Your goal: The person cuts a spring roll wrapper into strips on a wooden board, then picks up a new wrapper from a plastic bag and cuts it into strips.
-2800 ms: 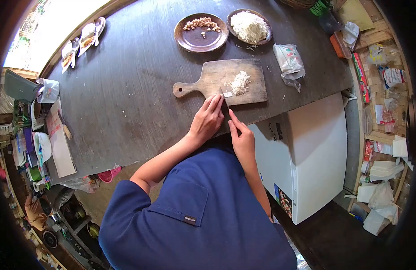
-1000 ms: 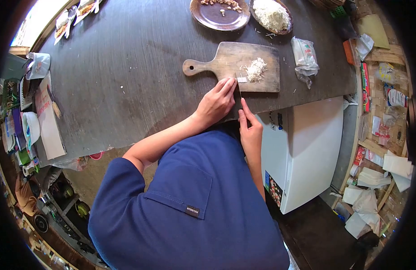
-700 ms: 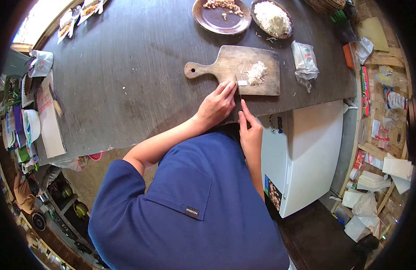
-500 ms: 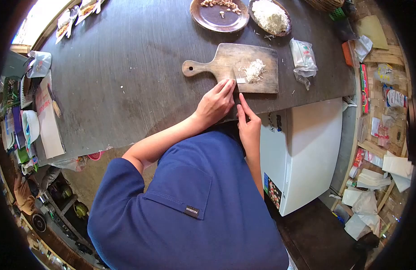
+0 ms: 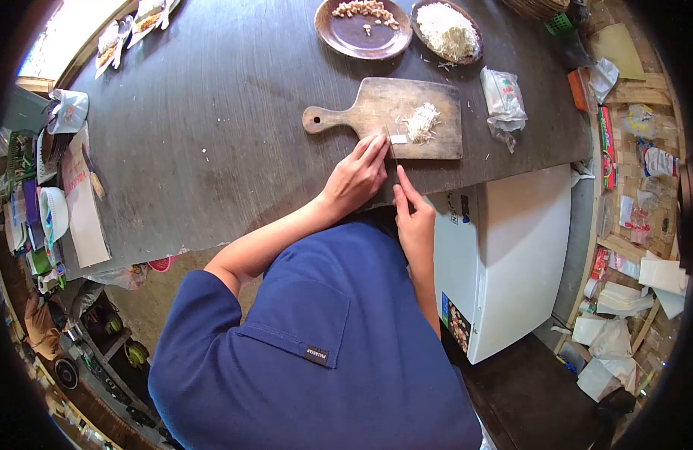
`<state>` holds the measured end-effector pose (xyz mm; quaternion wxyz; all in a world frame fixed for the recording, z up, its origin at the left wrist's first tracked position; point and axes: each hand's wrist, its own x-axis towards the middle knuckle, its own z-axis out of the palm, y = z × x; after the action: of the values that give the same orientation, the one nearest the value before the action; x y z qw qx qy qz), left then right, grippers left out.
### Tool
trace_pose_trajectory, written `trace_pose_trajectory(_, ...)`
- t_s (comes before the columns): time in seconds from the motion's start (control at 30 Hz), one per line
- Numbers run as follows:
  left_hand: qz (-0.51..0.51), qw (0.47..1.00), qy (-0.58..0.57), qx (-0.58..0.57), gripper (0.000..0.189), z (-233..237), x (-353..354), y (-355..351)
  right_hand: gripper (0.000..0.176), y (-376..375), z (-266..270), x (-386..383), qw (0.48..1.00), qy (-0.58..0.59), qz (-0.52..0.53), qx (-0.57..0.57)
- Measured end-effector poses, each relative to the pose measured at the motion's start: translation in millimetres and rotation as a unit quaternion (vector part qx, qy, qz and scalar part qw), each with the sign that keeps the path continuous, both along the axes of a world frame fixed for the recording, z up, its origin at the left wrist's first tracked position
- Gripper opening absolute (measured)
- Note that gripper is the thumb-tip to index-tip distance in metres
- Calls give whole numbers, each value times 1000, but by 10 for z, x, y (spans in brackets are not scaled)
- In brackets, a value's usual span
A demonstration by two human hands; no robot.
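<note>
A wooden cutting board (image 5: 372, 101) with a handle lies near the table's front edge. Fine white shreds (image 5: 422, 122) are heaped on its right half, and a small flat white piece (image 5: 398, 139) lies just left of them. My right hand (image 5: 415, 214) grips a knife (image 5: 392, 148), its thin blade pointing away from me over the board's front edge. Left of the blade, my left hand (image 5: 355, 178) has its fingers bunched together, the tips down on the board; whatever they hold is hidden beneath them.
Behind the board stand a brown plate (image 5: 361, 45) of small tan chunks and a bowl heaped with white shreds (image 5: 445, 31). A plastic packet (image 5: 502, 96) lies to the right. Below the table edge is a white fridge-like appliance (image 5: 522, 255).
My right hand and the knife have drawn slightly back toward me. The left hand stays almost in place, and the whole view has shifted a little.
</note>
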<state>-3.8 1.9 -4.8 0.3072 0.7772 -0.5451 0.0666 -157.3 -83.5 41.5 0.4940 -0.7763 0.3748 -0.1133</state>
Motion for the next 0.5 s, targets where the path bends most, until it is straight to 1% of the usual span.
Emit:
trace_pose_trajectory(0.07,1,1000,-4,1,55,22,-5,17,40,36,19,-39,1000,13,-8,17)
trace_pose_trajectory(0.13,-5,998,-48,31,56,48,-3,19,40,25,33,-30,999,28,-22,32)
trace_pose_trajectory(0.2,-6,999,-39,30,56,7,-15,20,40,8,45,14,999,30,-3,-14)
trace_pose_trajectory(0.4,-7,999,-32,25,57,0,12,42,40,50,100,-69,1000,9,-1,-12)
trace_pose_trajectory(0.5,-9,999,-28,21,57,-9,7,45,40,56,131,-91,999,33,-2,-5)
